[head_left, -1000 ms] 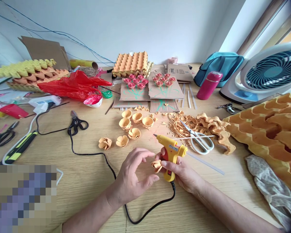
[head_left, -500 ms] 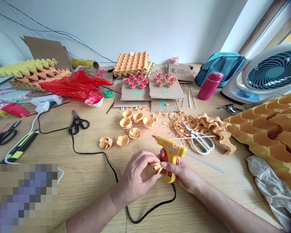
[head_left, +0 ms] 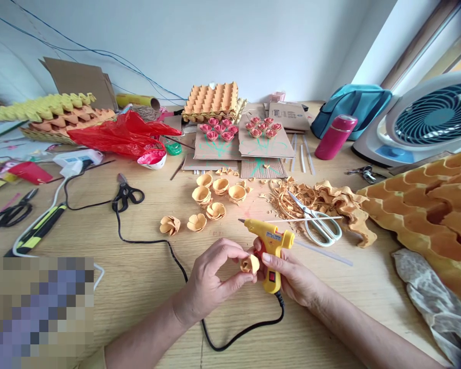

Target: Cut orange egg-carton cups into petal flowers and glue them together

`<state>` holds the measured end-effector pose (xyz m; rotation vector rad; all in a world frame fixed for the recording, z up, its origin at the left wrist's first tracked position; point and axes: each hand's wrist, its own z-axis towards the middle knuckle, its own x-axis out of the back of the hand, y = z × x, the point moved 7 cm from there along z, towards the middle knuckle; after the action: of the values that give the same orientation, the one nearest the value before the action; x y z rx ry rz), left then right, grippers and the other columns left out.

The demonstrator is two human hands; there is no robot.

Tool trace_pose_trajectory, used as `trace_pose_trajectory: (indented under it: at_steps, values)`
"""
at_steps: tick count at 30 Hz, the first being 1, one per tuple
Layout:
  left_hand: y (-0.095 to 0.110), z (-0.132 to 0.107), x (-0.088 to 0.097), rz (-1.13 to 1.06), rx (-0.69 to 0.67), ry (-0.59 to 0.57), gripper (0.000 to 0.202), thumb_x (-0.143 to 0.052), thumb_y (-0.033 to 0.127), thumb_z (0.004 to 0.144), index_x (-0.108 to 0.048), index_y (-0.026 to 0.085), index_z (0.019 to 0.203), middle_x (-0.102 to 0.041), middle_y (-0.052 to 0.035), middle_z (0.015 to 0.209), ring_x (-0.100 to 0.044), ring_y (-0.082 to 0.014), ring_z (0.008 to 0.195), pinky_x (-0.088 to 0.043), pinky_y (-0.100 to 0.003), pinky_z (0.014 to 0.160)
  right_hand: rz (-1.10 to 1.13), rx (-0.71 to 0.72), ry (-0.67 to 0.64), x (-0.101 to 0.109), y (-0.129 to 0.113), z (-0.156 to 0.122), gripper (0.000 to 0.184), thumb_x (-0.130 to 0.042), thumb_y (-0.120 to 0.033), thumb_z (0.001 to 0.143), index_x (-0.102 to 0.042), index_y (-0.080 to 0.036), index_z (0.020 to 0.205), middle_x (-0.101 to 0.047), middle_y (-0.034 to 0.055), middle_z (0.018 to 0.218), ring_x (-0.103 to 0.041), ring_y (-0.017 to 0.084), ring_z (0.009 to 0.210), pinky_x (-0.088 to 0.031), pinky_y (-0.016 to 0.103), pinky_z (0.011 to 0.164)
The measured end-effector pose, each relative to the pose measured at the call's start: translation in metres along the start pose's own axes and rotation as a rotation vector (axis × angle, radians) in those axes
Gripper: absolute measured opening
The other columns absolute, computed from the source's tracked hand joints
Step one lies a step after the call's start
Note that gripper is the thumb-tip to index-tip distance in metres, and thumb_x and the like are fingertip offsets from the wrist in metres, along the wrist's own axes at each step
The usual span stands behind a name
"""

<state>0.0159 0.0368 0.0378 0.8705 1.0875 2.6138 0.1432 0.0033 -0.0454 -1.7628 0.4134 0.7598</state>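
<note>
My left hand [head_left: 211, 279] pinches a small orange paper flower [head_left: 250, 263] between thumb and fingertips, just above the wooden table [head_left: 138, 277]. My right hand [head_left: 292, 277] grips the handle of a yellow glue gun [head_left: 271, 246], nozzle pointing left, its black cord looping under my left wrist. The flower sits right beside the gun's handle, touching my right fingertips. Several finished orange paper flowers and cups [head_left: 207, 205] lie just beyond the hands.
White scissors [head_left: 318, 225] lie on orange trimmings right of the gun, black scissors [head_left: 126, 192] to the left. Cardboard sheets with pink flowers [head_left: 238, 136], egg trays [head_left: 213, 100], a red bag [head_left: 119, 136], a pink bottle [head_left: 335, 136], a fan [head_left: 430, 115] and a large orange tray [head_left: 426, 205] ring the table.
My left hand closed from open fingers onto the paper flower and now pinches it. The glue gun and right hand shifted slightly; the view drifted a little.
</note>
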Motion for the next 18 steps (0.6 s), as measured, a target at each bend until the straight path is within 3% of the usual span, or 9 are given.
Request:
trace_pose_trajectory:
  at_steps: [5, 10, 18]
  values:
    - [-0.002, -0.003, -0.001, 0.014, 0.025, 0.007, 0.022, -0.075, 0.022, 0.083, -0.060, 0.021, 0.100, -0.067, -0.0020, 0.088, -0.065, -0.0139, 0.078, -0.054, -0.023, 0.073, -0.018, -0.001, -0.001, 0.002, 0.001, 0.000, 0.035, -0.083, -0.032, 0.077, -0.056, -0.021, 0.097, -0.065, -0.0016, 0.081, -0.064, 0.010, 0.066, -0.049, 0.021, 0.066]
    - [-0.011, -0.009, -0.007, -0.024, 0.108, -0.073, 0.053, -0.076, 0.021, 0.082, -0.051, 0.025, 0.130, -0.068, -0.0020, 0.097, -0.065, -0.0133, 0.080, -0.055, -0.025, 0.080, -0.009, -0.037, 0.011, 0.004, 0.005, 0.000, 0.036, -0.080, -0.039, 0.078, -0.056, -0.020, 0.096, -0.066, -0.0011, 0.076, -0.064, 0.011, 0.060, -0.049, 0.022, 0.062]
    - [-0.005, -0.005, -0.006, -0.019, 0.015, -0.087, 0.030, -0.068, 0.017, 0.087, -0.064, 0.022, 0.116, -0.063, -0.0049, 0.096, -0.063, -0.0144, 0.082, -0.055, -0.025, 0.075, -0.036, -0.048, -0.021, 0.000, 0.005, 0.000, 0.036, -0.080, -0.040, 0.078, -0.056, -0.018, 0.095, -0.064, -0.0013, 0.077, -0.063, 0.010, 0.060, -0.050, 0.022, 0.061]
